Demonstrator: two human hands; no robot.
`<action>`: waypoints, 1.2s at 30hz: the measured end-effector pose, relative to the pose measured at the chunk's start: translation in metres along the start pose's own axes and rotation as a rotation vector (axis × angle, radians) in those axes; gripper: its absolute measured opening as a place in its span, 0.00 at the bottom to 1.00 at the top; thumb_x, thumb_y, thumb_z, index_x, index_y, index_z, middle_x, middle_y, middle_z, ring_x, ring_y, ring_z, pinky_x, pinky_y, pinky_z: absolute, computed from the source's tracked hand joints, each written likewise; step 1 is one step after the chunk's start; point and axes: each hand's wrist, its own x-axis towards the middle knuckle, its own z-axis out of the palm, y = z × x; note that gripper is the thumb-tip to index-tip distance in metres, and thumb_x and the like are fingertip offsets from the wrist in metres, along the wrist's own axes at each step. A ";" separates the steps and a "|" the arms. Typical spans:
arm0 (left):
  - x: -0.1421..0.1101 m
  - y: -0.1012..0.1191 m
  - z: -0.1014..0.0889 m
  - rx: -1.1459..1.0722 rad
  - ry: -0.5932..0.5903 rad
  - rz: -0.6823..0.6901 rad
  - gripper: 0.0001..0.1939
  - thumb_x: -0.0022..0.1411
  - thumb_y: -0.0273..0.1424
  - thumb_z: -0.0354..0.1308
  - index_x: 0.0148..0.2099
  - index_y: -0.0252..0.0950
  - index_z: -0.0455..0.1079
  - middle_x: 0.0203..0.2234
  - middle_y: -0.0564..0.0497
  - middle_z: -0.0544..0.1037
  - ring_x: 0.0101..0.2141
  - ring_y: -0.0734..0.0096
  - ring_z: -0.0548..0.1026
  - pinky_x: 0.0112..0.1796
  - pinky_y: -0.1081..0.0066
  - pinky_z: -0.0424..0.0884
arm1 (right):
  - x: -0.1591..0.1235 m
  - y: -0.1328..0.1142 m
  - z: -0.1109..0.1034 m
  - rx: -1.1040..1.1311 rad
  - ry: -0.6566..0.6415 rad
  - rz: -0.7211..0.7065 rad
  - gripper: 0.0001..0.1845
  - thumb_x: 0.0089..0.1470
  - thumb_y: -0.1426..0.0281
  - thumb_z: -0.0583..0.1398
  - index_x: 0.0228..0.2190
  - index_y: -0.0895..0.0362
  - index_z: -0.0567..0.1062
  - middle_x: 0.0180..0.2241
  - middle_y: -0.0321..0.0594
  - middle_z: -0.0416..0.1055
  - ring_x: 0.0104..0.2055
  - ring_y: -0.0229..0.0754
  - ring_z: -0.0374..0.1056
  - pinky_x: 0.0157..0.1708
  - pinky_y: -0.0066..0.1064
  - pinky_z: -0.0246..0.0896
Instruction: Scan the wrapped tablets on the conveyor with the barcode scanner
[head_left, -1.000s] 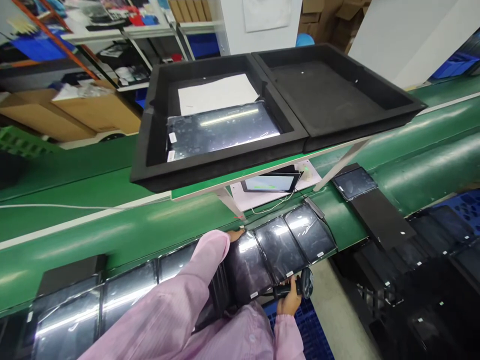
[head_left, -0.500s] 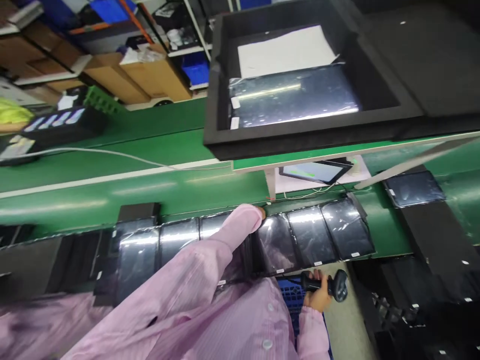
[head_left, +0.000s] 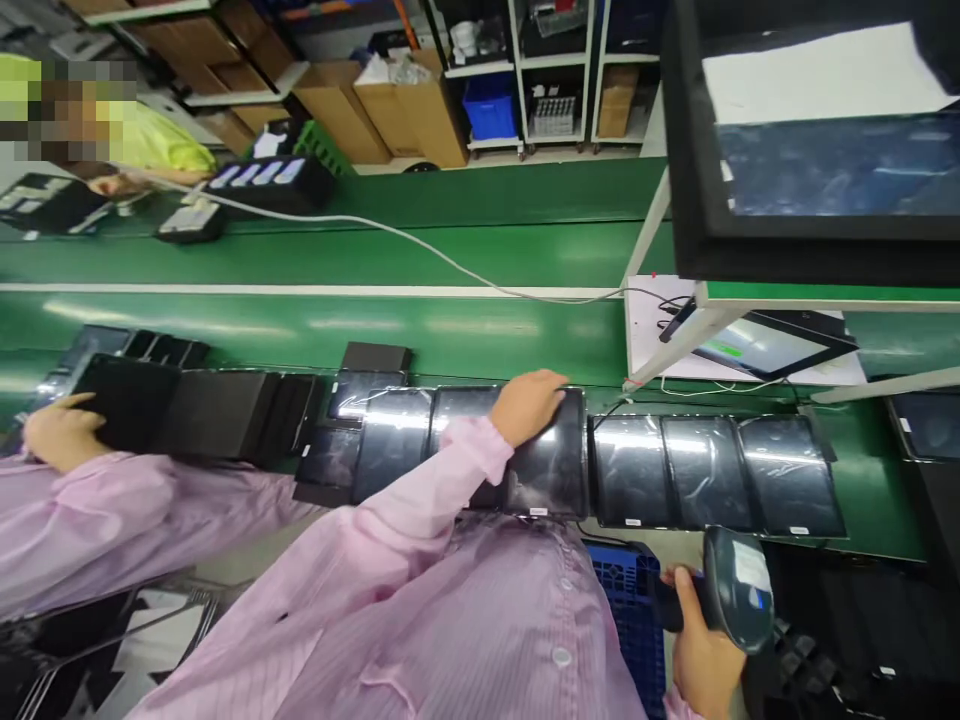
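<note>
My left hand (head_left: 529, 405) reaches across the row and closes its fingers at the top edge of a dark, plastic-wrapped screen panel (head_left: 551, 465). That panel has a small white label at its lower edge. To its right lie three similar wrapped panels (head_left: 709, 475), side by side. More panels (head_left: 394, 435) lie left of my hand, partly covered by my sleeve. Low on the right, my right hand (head_left: 701, 640) grips the handle of a dark barcode scanner (head_left: 739, 590), held apart from the panels.
At left, a co-worker's hand (head_left: 67, 430) touches a black foam block (head_left: 135, 400). A person in yellow works across the green bench (head_left: 420, 260). A raised black foam tray (head_left: 697, 240), a lit monitor (head_left: 765, 345), a loose cable (head_left: 405, 235) and a blue crate (head_left: 637, 630) are nearby.
The view has swung left. My left hand now shows on a panel, where a dark gap was visible beside my arm. The scanner has been raised and turned in my right hand.
</note>
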 end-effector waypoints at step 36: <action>-0.235 -0.217 0.025 -0.183 0.390 -0.314 0.22 0.75 0.39 0.51 0.64 0.41 0.74 0.69 0.41 0.69 0.71 0.47 0.62 0.72 0.43 0.49 | -0.170 -0.034 0.112 -0.363 -0.164 0.105 0.23 0.50 0.49 0.66 0.33 0.57 0.81 0.25 0.42 0.76 0.31 0.51 0.73 0.32 0.37 0.66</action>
